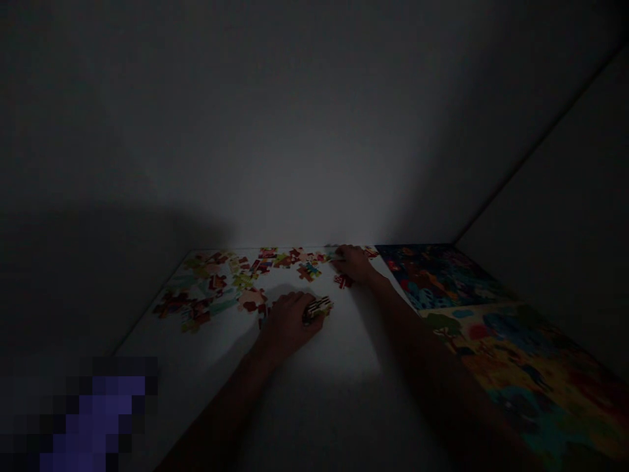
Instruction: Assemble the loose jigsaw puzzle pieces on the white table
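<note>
Jigsaw pieces [251, 300] scattered on white tabletop [344, 357]; left hand's [287, 320] fingers clamped round piece stack [318, 309], best held level. Right hand [352, 262] at far-edge pieces, can't tell finger grip; should lift singly.

A dim indoor room, possibly in a home, though its exact kind cannot be told. A plain pale wall [314, 164] fills the upper frame and meets a darker wall [580, 229] along a slanting line at right. Jigsaw pieces [251, 299] lie scattered over a white surface [344, 351] left of centre; bright, storybook-like pictures [491, 354] at lower right suggest children's things
</note>
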A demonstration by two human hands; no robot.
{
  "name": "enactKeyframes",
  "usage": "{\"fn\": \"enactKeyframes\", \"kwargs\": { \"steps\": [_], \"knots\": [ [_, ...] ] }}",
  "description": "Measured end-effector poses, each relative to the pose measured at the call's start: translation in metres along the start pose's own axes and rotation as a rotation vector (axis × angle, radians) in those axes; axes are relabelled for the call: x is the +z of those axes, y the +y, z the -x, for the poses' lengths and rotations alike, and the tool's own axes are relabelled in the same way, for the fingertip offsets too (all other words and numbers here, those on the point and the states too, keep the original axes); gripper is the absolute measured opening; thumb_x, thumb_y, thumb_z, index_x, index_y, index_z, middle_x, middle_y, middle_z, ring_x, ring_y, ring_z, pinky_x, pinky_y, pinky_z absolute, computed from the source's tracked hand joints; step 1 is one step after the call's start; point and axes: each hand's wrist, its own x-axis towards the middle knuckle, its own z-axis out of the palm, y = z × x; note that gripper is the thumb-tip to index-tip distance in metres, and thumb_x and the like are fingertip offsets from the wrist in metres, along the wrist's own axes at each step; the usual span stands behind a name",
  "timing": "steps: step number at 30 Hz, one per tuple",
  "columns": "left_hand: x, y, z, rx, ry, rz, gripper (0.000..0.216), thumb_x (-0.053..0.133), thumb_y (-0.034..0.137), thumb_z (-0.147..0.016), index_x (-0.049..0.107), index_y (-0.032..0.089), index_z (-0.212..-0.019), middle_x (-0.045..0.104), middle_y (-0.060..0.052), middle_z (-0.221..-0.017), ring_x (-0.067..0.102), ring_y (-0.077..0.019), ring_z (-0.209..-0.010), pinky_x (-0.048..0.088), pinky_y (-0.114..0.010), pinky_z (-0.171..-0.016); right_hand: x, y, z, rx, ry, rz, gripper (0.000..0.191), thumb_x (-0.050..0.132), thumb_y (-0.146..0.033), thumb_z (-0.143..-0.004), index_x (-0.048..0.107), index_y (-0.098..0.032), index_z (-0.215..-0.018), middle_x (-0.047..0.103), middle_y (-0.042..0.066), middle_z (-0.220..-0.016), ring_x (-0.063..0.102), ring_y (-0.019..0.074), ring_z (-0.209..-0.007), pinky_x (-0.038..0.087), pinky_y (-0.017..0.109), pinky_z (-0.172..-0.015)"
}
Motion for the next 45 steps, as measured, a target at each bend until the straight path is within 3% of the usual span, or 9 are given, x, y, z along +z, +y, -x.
{"fn": "enactKeyframes", "kwargs": {
  "steps": [5, 11, 16, 20, 22, 25, 30, 38, 45],
  "knots": [
    [0.000, -0.001, -0.001, -0.034, -0.003, 0.033, 0.021, 0.058, 0.031, -0.086, 0.062, 0.020, -0.104, 0.068, -0.006, -0.101, 0.061, -0.0242, -0.097, 0.047, -0.038, -0.088, -0.005, -0.002, -0.002, 0.141, -0.043, 0.000, 0.057, 0.070, -0.043, -0.079, 0.058, -0.016, -0.128, 0.065, 0.017, -0.120, 0.059, 0.0316, -0.112, 0.040, 0.043, -0.097],
    [0.003, -0.003, -0.001, -0.064, 0.027, 0.067, 0.030, 0.058, 0.033, -0.087, 0.061, 0.021, -0.114, 0.069, -0.006, -0.105, 0.062, -0.0242, -0.098, 0.048, -0.038, -0.089, -0.013, -0.005, 0.004, 0.048, 0.023, -0.155, 0.045, 0.075, -0.031, -0.071, 0.064, -0.020, -0.113, 0.065, 0.010, -0.106, 0.062, 0.0237, -0.099, 0.046, 0.035, -0.087],
    [0.003, -0.004, 0.001, -0.024, 0.060, 0.100, 0.038, 0.057, 0.032, -0.087, 0.058, 0.021, -0.123, 0.069, -0.007, -0.113, 0.063, -0.0246, -0.101, 0.049, -0.039, -0.091, -0.022, -0.016, 0.027, 0.084, 0.136, -0.496, 0.018, 0.063, -0.033, -0.076, 0.061, -0.020, -0.089, 0.063, 0.004, -0.086, 0.061, 0.0185, -0.077, 0.049, 0.032, -0.071],
    [0.001, -0.003, 0.002, -0.031, 0.055, 0.108, 0.039, 0.057, 0.032, -0.087, 0.058, 0.020, -0.125, 0.069, -0.008, -0.114, 0.063, -0.0255, -0.104, 0.049, -0.040, -0.093, -0.034, -0.027, 0.068, 0.126, 0.207, -0.838, 0.039, 0.067, -0.043, -0.073, 0.059, -0.022, -0.104, 0.064, 0.004, -0.091, 0.060, 0.0177, -0.075, 0.050, 0.031, -0.066],
    [0.001, -0.003, 0.002, -0.025, 0.054, 0.112, 0.040, 0.056, 0.030, -0.087, 0.058, 0.021, -0.126, 0.069, -0.008, -0.116, 0.063, -0.0258, -0.106, 0.049, -0.041, -0.095, -0.035, -0.034, 0.089, 0.144, 0.173, -1.012, 0.045, 0.072, -0.043, -0.071, 0.059, -0.023, -0.109, 0.064, 0.004, -0.098, 0.061, 0.0177, -0.079, 0.050, 0.031, -0.068],
    [0.001, -0.004, 0.001, -0.012, 0.063, 0.136, 0.044, 0.057, 0.027, -0.085, 0.055, 0.020, -0.129, 0.067, -0.009, -0.122, 0.062, -0.0256, -0.110, 0.047, -0.040, -0.098, -0.029, -0.046, 0.111, 0.189, 0.087, -1.209, 0.037, 0.077, -0.040, -0.067, 0.060, -0.023, -0.096, 0.063, 0.002, -0.093, 0.060, 0.0165, -0.077, 0.050, 0.030, -0.069],
    [0.001, -0.005, 0.000, -0.028, 0.053, 0.169, 0.049, 0.058, 0.022, -0.082, 0.054, 0.019, -0.131, 0.067, -0.009, -0.122, 0.063, -0.0246, -0.110, 0.047, -0.039, -0.099, -0.019, -0.057, 0.113, 0.261, 0.032, -1.416, 0.039, 0.084, -0.033, -0.057, 0.056, -0.024, -0.081, 0.059, -0.004, -0.078, 0.058, 0.0138, -0.070, 0.051, 0.028, -0.067],
    [0.001, -0.006, -0.001, -0.056, 0.053, 0.202, 0.051, 0.055, 0.021, -0.083, 0.052, 0.018, -0.134, 0.065, -0.010, -0.126, 0.061, -0.0250, -0.113, 0.046, -0.039, -0.100, -0.029, -0.060, 0.114, 0.243, -0.119, -1.437, 0.051, 0.080, -0.032, -0.063, 0.065, -0.030, -0.112, 0.065, -0.001, -0.094, 0.064, 0.0178, -0.085, 0.053, 0.032, -0.078],
    [0.002, -0.007, -0.002, -0.067, 0.025, 0.149, 0.053, 0.054, 0.023, -0.085, 0.049, 0.017, -0.137, 0.067, -0.011, -0.118, 0.063, -0.0248, -0.107, 0.049, -0.038, -0.095, -0.022, -0.059, 0.110, 0.196, -0.028, -1.340, 0.035, 0.081, -0.038, -0.061, 0.065, -0.024, -0.089, 0.060, -0.003, -0.075, 0.057, 0.0136, -0.068, 0.048, 0.029, -0.067]
  ]
}}
